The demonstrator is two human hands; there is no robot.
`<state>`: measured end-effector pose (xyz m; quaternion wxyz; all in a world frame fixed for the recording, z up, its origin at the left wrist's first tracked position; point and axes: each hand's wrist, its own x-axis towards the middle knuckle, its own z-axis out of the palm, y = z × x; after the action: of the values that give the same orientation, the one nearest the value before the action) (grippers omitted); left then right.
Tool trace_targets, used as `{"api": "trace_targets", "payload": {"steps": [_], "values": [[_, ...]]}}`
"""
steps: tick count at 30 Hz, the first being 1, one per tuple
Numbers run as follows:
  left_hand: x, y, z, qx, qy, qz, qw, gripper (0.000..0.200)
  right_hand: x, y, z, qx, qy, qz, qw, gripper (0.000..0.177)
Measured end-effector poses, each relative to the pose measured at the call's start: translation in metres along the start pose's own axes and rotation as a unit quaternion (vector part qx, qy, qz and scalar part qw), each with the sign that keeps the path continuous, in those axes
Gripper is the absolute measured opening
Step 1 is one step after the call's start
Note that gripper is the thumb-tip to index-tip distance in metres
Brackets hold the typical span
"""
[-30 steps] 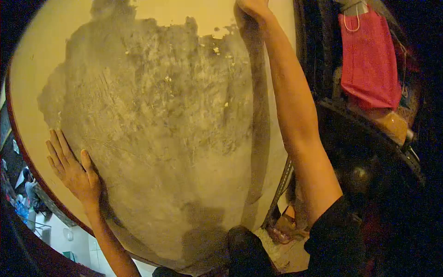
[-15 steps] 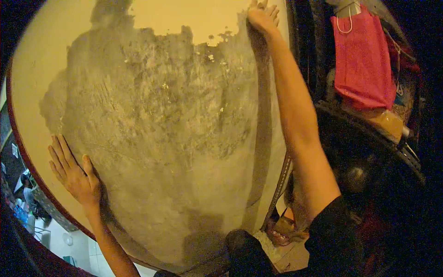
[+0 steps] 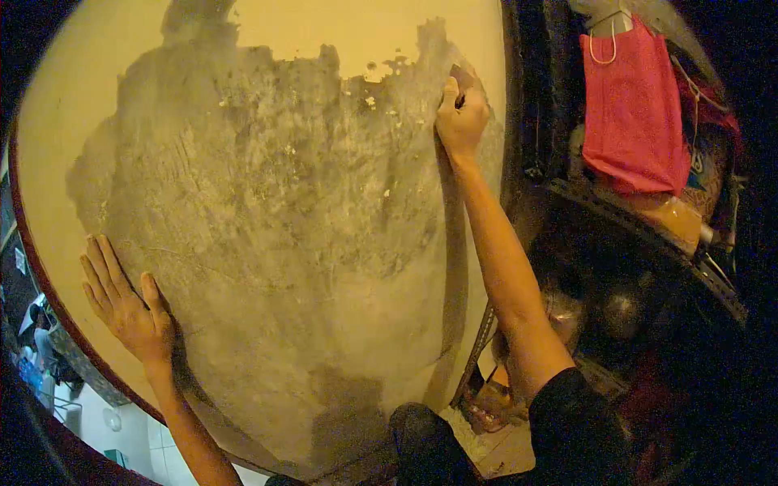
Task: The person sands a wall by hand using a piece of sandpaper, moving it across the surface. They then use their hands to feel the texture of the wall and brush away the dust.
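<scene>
A pale yellow wall [image 3: 73, 105] with a large grey, rough patch [image 3: 284, 186] fills the middle of the head view. My left hand [image 3: 130, 312] lies flat on the wall at the lower left, fingers spread and holding nothing. Near the patch's upper right edge, my right hand [image 3: 463, 117] is closed round a small dark object [image 3: 462, 75], whose shape is mostly hidden by the fingers. Small yellow flecks dot the upper part of the patch.
A pink bag [image 3: 632, 105] hangs at the upper right, above a dark shelf edge [image 3: 648, 227] with several items. Metal pots stand below it. Beyond the wall's left edge, a person [image 3: 44, 340] is visible in a tiled room.
My right hand has moved down the wall from the top edge, and the dark object in it now shows. My left hand has stayed in nearly the same place.
</scene>
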<state>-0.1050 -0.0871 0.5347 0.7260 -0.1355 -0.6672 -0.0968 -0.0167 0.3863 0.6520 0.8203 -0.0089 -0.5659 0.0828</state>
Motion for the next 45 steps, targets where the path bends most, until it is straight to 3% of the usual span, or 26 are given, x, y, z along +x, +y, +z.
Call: {"api": "trace_targets", "payload": {"steps": [2, 4, 8, 14, 16, 20, 23, 25, 26, 28, 32, 35, 37, 38, 40, 41, 43, 45], "values": [[0.000, 0.002, -0.002, -0.009, -0.005, -0.011, 1.000, 0.060, -0.002, -0.001, 0.001, -0.011, -0.035, 0.076, 0.996, 0.034], [-0.001, 0.002, -0.002, -0.011, -0.008, -0.012, 1.000, 0.060, 0.004, 0.003, 0.009, -0.033, 0.063, -0.096, 0.993, 0.032], [-0.002, 0.001, -0.002, -0.015, -0.013, -0.012, 1.000, 0.060, 0.039, 0.014, 0.030, -0.083, 0.093, -0.168, 0.978, 0.034], [-0.001, 0.005, -0.002, -0.022, -0.014, -0.020, 0.999, 0.060, 0.054, 0.008, 0.025, -0.098, 0.022, -0.073, 0.992, 0.041], [-0.002, 0.003, -0.001, -0.020, -0.012, -0.018, 1.000, 0.059, 0.024, -0.015, 0.013, -0.065, 0.041, -0.087, 0.993, 0.041], [-0.002, 0.003, 0.001, -0.005, -0.008, -0.019, 1.000, 0.058, 0.035, 0.012, 0.032, -0.077, 0.093, -0.151, 0.981, 0.042], [-0.001, 0.002, 0.001, -0.007, -0.005, -0.015, 1.000, 0.058, 0.067, -0.005, 0.028, -0.119, 0.045, -0.076, 0.989, 0.043], [-0.001, 0.002, 0.000, -0.007, -0.004, -0.013, 1.000, 0.058, 0.076, -0.017, 0.017, -0.154, -0.122, 0.044, 0.979, 0.044], [-0.002, 0.002, 0.000, -0.011, -0.006, -0.013, 1.000, 0.059, 0.066, -0.014, 0.018, -0.155, -0.125, 0.045, 0.979, 0.044], [-0.002, 0.002, -0.001, -0.014, -0.009, -0.011, 1.000, 0.059, 0.037, -0.004, 0.024, -0.110, 0.027, -0.089, 0.990, 0.045], [0.000, 0.006, -0.006, -0.027, -0.017, -0.027, 0.999, 0.060, 0.050, 0.004, 0.028, -0.162, 0.041, -0.088, 0.982, 0.045], [-0.001, 0.003, -0.003, -0.019, -0.012, -0.013, 1.000, 0.060, 0.081, 0.011, 0.029, -0.126, 0.000, -0.063, 0.990, 0.046], [-0.001, 0.001, -0.002, -0.014, -0.015, -0.015, 1.000, 0.060, 0.081, 0.001, 0.019, -0.165, -0.119, 0.047, 0.978, 0.043], [-0.002, 0.001, -0.002, -0.012, -0.019, -0.018, 1.000, 0.060, 0.068, 0.001, 0.015, -0.167, -0.122, 0.047, 0.977, 0.043], [-0.002, 0.003, -0.004, -0.018, -0.016, -0.019, 1.000, 0.061, 0.038, 0.008, 0.013, -0.135, -0.015, -0.091, 0.987, 0.037], [-0.002, 0.003, -0.005, -0.023, -0.011, -0.019, 0.999, 0.061, 0.036, 0.011, 0.017, -0.134, -0.015, -0.094, 0.986, 0.037], [-0.001, 0.003, -0.005, -0.024, -0.008, -0.017, 1.000, 0.061, 0.036, 0.016, 0.022, -0.154, 0.083, -0.151, 0.973, 0.033], [0.001, 0.004, -0.004, -0.025, -0.002, -0.015, 1.000, 0.061, 0.056, 0.016, 0.032, -0.143, 0.067, -0.104, 0.982, 0.033]]}}
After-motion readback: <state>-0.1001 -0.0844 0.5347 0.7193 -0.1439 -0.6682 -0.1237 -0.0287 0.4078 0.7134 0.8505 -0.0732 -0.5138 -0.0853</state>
